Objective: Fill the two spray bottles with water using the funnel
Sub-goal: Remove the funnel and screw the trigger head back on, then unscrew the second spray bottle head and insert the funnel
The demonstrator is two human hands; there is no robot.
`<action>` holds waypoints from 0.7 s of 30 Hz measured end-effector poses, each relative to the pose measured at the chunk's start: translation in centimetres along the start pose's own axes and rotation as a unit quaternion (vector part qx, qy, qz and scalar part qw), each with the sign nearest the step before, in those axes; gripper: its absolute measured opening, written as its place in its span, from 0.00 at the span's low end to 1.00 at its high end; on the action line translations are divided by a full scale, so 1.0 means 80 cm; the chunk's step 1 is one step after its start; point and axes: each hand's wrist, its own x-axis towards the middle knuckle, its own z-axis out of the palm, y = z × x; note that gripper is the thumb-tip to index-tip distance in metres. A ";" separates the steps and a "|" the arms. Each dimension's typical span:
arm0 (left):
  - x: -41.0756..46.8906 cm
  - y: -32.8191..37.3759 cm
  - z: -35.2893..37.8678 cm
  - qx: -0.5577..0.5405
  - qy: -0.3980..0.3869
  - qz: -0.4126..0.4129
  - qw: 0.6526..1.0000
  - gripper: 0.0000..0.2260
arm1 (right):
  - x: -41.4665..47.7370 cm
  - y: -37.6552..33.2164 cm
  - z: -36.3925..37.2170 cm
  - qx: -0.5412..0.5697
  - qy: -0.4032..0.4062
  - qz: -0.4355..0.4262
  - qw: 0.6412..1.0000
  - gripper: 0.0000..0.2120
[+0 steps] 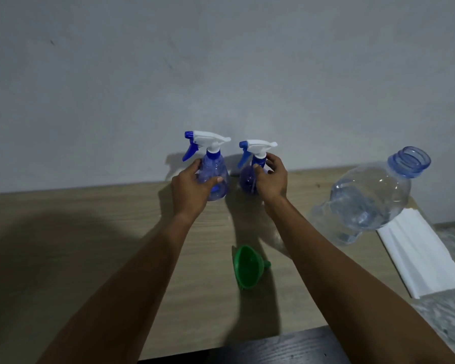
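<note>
Pale woodgrain table (pixel 90 232) meets a grey wall. Left hand (pixel 189 187) wraps the left spray bottle (pixel 213 177); right hand (pixel 272 179) cups the right spray bottle (pixel 248 177), both clear, blue-tinted. Green funnel (pixel 247 266) lies nearer; uncapped water bottle (pixel 368 198) and white paper (pixel 420 256) stand right.

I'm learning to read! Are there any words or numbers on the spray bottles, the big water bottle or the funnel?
None can be read.
Left spray bottle: no label shows.
Right spray bottle: no label shows.
Big water bottle: clear, no label shows.
Green funnel: plain.
White paper: blank.
</note>
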 end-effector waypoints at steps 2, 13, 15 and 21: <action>0.001 0.002 0.002 0.000 0.004 0.001 1.000 0.20 | 0.001 0.004 -0.001 0.004 0.008 0.000 1.000 0.16; -0.005 0.001 0.006 -0.013 0.008 -0.037 0.999 0.30 | 0.004 0.002 -0.006 -0.017 -0.015 -0.022 0.999 0.17; -0.010 0.000 0.001 -0.007 0.007 -0.062 0.998 0.36 | -0.001 0.001 -0.009 -0.025 -0.016 -0.028 0.999 0.17; -0.076 0.012 -0.033 -0.010 0.002 -0.075 0.997 0.23 | -0.050 -0.019 -0.031 -0.018 0.011 -0.051 0.998 0.13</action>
